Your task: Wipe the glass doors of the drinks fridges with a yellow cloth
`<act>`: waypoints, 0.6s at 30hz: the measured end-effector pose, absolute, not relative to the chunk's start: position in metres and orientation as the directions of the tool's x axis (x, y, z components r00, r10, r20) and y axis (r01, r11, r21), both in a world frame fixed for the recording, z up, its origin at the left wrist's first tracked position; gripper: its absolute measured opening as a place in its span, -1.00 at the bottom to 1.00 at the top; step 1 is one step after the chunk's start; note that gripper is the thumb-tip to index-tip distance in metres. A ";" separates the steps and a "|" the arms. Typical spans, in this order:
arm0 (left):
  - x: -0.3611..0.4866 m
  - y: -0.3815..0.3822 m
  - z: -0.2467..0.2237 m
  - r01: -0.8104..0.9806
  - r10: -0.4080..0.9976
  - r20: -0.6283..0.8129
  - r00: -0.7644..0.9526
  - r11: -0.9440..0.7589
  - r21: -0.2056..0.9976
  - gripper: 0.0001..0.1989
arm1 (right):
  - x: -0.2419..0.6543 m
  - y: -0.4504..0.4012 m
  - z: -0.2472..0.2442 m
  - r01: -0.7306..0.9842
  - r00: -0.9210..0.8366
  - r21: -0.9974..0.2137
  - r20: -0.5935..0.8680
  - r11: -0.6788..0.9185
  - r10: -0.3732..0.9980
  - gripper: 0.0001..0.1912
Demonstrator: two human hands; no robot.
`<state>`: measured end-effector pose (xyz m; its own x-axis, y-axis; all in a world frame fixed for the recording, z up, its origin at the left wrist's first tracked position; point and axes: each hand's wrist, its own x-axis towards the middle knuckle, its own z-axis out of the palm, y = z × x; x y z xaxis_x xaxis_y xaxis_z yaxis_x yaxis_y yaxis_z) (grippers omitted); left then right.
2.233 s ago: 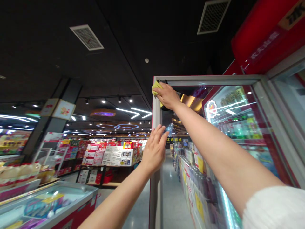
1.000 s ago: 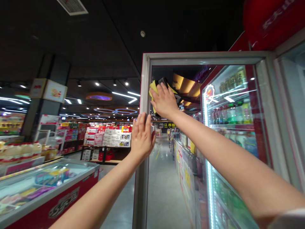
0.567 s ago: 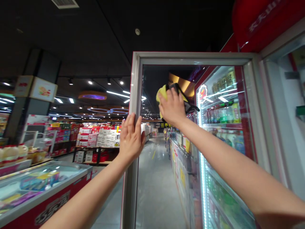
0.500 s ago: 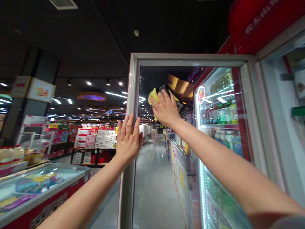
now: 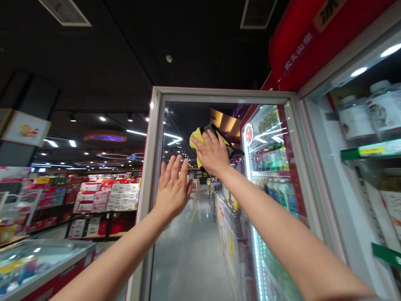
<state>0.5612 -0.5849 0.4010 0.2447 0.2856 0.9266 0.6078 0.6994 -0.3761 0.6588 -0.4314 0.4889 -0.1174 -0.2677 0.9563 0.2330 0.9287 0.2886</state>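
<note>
A glass cooler door (image 5: 181, 255) with a silver-grey frame stands swung out in front of me. With its fingers stretched, my right hand (image 5: 213, 154) presses a yellow and dark grey cleaning cloth (image 5: 194, 137) against the upper part of the pane. Part of the cloth is hidden under the palm, and a dark corner sticks out on the right. My left hand (image 5: 174, 189) is open with nothing in it, its fingers up in front of the pane just inside the left frame; whether it touches the glass I cannot tell.
To the right is the opened cooler, with white-labelled bottles (image 5: 354, 117) on its shelves and a red header (image 5: 300, 42) above. A chest freezer (image 5: 78, 259) stands at lower left. Shelves with stacked cartons (image 5: 123, 196) lie beyond. Through the glass appear an aisle and a lit drinks cooler.
My left hand has come off the door's edge frame and moved right, in front of the glass. The right hand and cloth stay on the upper pane. The view has turned right and tilted up.
</note>
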 end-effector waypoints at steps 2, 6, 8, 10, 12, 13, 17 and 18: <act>0.566 -0.567 0.411 0.628 0.285 0.926 0.247 0.681 -0.377 -0.36 | 0.670 -0.414 0.511 0.260 -0.118 0.248 0.967 0.933 -0.224 -0.49; 0.576 -0.534 0.434 0.671 0.291 0.923 0.253 0.634 -0.384 -0.34 | 0.688 -0.373 0.513 0.328 0.048 -0.021 0.999 0.945 0.005 -0.47; 0.582 -0.523 0.442 0.685 0.292 0.924 0.249 0.621 -0.381 -0.34 | 0.689 -0.362 0.491 0.342 0.107 -0.081 0.993 0.936 0.047 -0.48; 0.588 -0.514 0.448 0.689 0.298 0.920 0.255 0.612 -0.389 -0.35 | 0.687 -0.359 0.472 0.353 0.099 -0.050 0.995 0.934 0.015 -0.49; 0.592 -0.508 0.450 0.686 0.300 0.914 0.272 0.606 -0.403 -0.36 | 0.687 -0.359 0.469 0.352 0.054 0.033 0.997 0.936 -0.055 -0.50; 0.594 -0.506 0.450 0.682 0.296 0.914 0.279 0.609 -0.405 -0.37 | 0.689 -0.358 0.475 0.348 0.033 0.073 0.995 0.935 -0.090 -0.50; 0.600 -0.503 0.449 0.664 0.281 0.921 0.270 0.639 -0.389 -0.41 | 0.705 -0.334 0.514 0.341 0.027 0.075 0.996 0.937 -0.089 -0.49; 0.601 -0.503 0.449 0.660 0.284 0.922 0.263 0.644 -0.387 -0.41 | 0.709 -0.326 0.518 0.340 0.053 0.032 0.997 0.940 -0.053 -0.48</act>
